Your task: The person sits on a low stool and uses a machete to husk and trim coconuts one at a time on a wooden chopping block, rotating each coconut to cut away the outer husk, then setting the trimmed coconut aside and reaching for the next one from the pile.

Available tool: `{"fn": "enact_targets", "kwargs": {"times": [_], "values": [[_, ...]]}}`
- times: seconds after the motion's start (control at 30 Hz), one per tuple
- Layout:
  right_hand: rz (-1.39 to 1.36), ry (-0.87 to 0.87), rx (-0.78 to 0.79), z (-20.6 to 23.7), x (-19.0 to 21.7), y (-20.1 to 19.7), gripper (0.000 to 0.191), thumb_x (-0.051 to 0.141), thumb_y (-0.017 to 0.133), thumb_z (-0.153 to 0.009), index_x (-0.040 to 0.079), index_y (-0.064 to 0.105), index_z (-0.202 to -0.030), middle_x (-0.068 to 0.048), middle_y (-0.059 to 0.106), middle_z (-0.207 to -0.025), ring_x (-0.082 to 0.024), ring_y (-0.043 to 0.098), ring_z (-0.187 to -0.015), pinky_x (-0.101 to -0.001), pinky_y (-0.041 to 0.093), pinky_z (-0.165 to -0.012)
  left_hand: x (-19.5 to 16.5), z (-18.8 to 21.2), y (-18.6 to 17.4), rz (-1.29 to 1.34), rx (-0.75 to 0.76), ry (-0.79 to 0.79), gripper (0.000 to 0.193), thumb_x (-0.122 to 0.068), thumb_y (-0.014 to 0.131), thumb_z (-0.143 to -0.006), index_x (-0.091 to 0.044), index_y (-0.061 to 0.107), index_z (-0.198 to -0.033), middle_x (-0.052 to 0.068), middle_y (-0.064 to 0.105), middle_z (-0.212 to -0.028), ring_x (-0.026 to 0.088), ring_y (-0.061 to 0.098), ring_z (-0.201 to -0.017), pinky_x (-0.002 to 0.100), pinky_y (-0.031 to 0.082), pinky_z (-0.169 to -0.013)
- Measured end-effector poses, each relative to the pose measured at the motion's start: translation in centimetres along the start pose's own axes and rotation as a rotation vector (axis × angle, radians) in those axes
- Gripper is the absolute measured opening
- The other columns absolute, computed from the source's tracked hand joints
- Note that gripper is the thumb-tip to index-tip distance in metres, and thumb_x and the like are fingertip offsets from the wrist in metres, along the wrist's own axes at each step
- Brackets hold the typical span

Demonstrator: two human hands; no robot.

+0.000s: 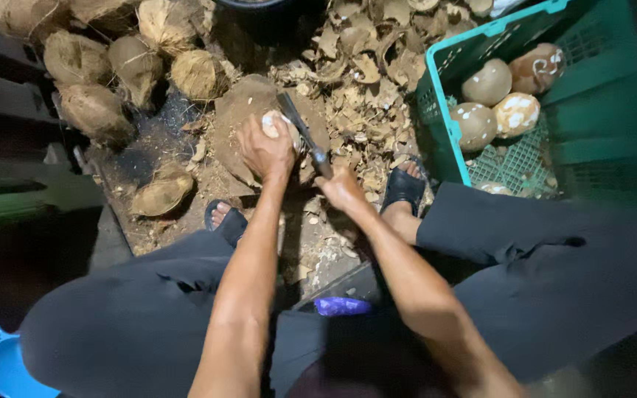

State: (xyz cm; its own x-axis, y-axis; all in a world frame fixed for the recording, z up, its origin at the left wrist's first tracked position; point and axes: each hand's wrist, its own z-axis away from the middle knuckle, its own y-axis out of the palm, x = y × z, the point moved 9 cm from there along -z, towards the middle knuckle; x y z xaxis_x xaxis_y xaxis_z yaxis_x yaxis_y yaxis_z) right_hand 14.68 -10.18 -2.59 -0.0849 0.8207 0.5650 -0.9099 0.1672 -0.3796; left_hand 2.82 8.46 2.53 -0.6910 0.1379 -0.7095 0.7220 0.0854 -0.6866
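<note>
Your left hand (265,147) is closed over a coconut (273,122), pressing it down on a brown block (241,110) between your feet. Your right hand (342,188) grips the handle of a long knife (300,129), and its blade lies against the coconut. To the right stands a green plastic crate (481,44); inside it lie several peeled coconuts (514,114), brown with white patches. Husk pieces (366,74) cover the ground near the crate, and unpeeled hairy coconuts (97,66) are piled at the upper left.
</note>
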Motion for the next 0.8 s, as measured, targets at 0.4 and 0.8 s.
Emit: {"fn": "enact_targets", "kwargs": {"times": [0.4, 0.8], "values": [[0.038, -0.593, 0.052, -0.2, 3.4, -2.3, 0.034, 0.027, 0.082, -0.083, -0.001, 0.063, -0.087, -0.007, 0.058, -0.075, -0.019, 0.056, -0.071, -0.0391, 0.05, -0.068, 3.2, -0.2, 0.4, -0.009, 0.12, -0.075, 0.04, -0.048, 0.069, -0.085, -0.013, 0.072, -0.104, 0.022, 0.065, -0.103, 0.044, 0.063, -0.101, 0.055, 0.048, -0.085], [-0.004, -0.449, -0.137, 1.5, 2.1, 0.7, 0.028, 0.031, 0.073, -0.09, 0.005, 0.061, -0.085, -0.001, 0.053, -0.059, -0.015, 0.053, -0.057, -0.0375, 0.046, -0.056, 4.7, 1.8, -1.0, 0.128, 0.228, -0.512, 0.086, -0.064, 0.081, -0.065, -0.009, 0.061, -0.128, 0.021, 0.071, -0.121, 0.034, 0.067, -0.112, 0.046, 0.05, -0.097]]}}
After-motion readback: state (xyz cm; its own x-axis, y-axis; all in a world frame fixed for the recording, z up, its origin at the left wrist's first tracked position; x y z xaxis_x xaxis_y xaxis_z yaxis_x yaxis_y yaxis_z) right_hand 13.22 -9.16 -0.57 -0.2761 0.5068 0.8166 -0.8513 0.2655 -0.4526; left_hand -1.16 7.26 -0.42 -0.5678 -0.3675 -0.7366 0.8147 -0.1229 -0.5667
